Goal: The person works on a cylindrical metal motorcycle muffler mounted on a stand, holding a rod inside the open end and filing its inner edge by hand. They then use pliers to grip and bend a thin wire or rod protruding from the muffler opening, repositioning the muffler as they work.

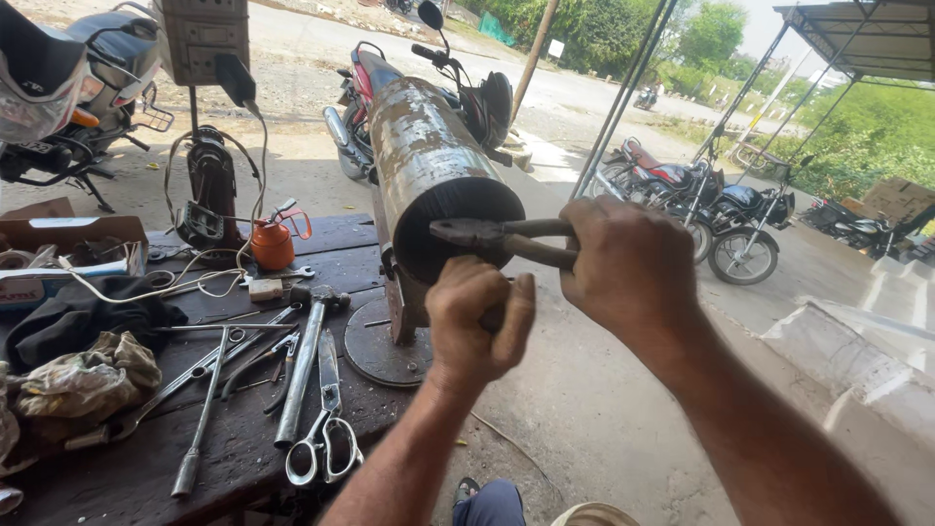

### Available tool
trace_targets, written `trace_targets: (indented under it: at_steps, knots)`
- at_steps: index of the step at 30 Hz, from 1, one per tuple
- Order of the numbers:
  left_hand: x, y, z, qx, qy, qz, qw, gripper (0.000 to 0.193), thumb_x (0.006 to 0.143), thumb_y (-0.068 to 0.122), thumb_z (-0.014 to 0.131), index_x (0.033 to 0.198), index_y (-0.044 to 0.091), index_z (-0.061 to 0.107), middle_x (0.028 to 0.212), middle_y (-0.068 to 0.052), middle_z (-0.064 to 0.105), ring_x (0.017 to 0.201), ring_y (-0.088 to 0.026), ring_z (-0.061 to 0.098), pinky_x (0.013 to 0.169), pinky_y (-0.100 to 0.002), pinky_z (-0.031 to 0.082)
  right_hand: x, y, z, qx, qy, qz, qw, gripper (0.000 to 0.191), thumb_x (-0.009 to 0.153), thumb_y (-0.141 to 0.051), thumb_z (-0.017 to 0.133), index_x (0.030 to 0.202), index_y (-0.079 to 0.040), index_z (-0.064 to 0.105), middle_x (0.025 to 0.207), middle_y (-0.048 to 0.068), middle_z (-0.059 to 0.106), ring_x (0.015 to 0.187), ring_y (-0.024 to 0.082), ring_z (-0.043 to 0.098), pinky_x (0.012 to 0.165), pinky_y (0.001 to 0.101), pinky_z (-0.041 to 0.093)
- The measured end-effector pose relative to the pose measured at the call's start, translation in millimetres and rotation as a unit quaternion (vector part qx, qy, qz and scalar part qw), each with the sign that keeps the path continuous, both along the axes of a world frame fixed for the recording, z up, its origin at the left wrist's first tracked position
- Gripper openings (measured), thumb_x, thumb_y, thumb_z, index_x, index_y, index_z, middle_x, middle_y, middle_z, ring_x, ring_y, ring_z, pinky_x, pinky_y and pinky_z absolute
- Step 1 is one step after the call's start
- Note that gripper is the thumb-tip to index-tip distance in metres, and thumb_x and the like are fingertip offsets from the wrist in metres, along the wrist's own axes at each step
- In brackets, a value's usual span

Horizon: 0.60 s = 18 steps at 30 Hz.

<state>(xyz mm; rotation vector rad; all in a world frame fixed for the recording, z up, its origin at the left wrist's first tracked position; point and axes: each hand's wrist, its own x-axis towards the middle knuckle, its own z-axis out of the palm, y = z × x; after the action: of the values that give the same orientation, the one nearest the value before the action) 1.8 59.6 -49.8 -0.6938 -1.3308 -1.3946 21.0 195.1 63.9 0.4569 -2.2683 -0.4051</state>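
A rusty grey metal cylinder (pixel 429 156) lies on a stand with a round base (pixel 375 356) at the workbench's right edge, its dark open end facing me. My right hand (pixel 628 263) grips the handles of dark pliers (pixel 482 234), whose jaws sit at the rim of the open end. My left hand (pixel 477 317) is closed in a fist just below the pliers, in front of the opening; what it holds is hidden.
On the dark wooden workbench (pixel 136 468) lie scissors (pixel 324 438), a hammer (pixel 304 360), wrenches, rags (pixel 83 375) and an orange oil can (pixel 274 242). Motorcycles stand behind the cylinder (pixel 365 88) and at right (pixel 701 195). A concrete floor lies beneath my arms.
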Motion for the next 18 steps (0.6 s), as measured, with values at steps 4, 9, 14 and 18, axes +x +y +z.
trace_targets:
  at_steps: [4, 9, 14, 18]
  knots:
    - [47.8, -1.2, -6.8, -0.036, 0.081, -0.008, 0.996, 0.037, 0.086, 0.006, 0.066, 0.059, 0.017, 0.043, 0.051, 0.001, 0.041, 0.047, -0.014, 0.039, 0.059, -0.035, 0.04, 25.4, 24.1, -2.2, -0.115, 0.015, 0.091, 0.989, 0.019, 0.082, -0.02, 0.08, 0.095, -0.008, 0.073, 0.082, 0.008, 0.073, 0.066, 0.022, 0.071, 0.06, 0.0386, 0.056]
    - [93.3, 13.3, -33.3, -0.075, 0.12, -0.003, 0.99, 0.04, 0.083, 0.009, 0.072, 0.06, 0.014, 0.041, 0.052, 0.001, 0.042, 0.05, -0.013, 0.047, 0.069, -0.035, 0.05, 47.6, 44.7, -14.8, -0.219, -0.003, 0.1, 0.971, 0.026, 0.082, -0.015, 0.084, 0.101, -0.004, 0.072, 0.081, 0.009, 0.073, 0.067, 0.018, 0.071, 0.059, 0.0333, 0.055]
    - [96.1, 10.8, -23.4, -0.094, 0.181, -0.01, 0.979, 0.039, 0.084, 0.013, 0.08, 0.064, 0.011, 0.046, 0.053, -0.002, 0.046, 0.055, -0.017, 0.056, 0.066, -0.036, 0.05, 50.7, 56.8, -20.5, -0.276, 0.017, 0.142, 0.95, 0.03, 0.082, -0.01, 0.083, 0.108, -0.003, 0.071, 0.09, 0.01, 0.074, 0.076, 0.017, 0.073, 0.065, 0.0314, 0.057]
    - [78.3, 4.8, -13.9, -0.051, 0.106, -0.036, 0.992, 0.037, 0.087, 0.009, 0.074, 0.065, 0.015, 0.045, 0.057, -0.001, 0.049, 0.055, -0.015, 0.052, 0.069, -0.035, 0.045, 44.9, 52.9, -20.1, -0.23, 0.016, 0.151, 0.961, 0.031, 0.079, -0.012, 0.085, 0.105, -0.002, 0.071, 0.09, 0.01, 0.073, 0.079, 0.018, 0.073, 0.068, 0.0321, 0.058]
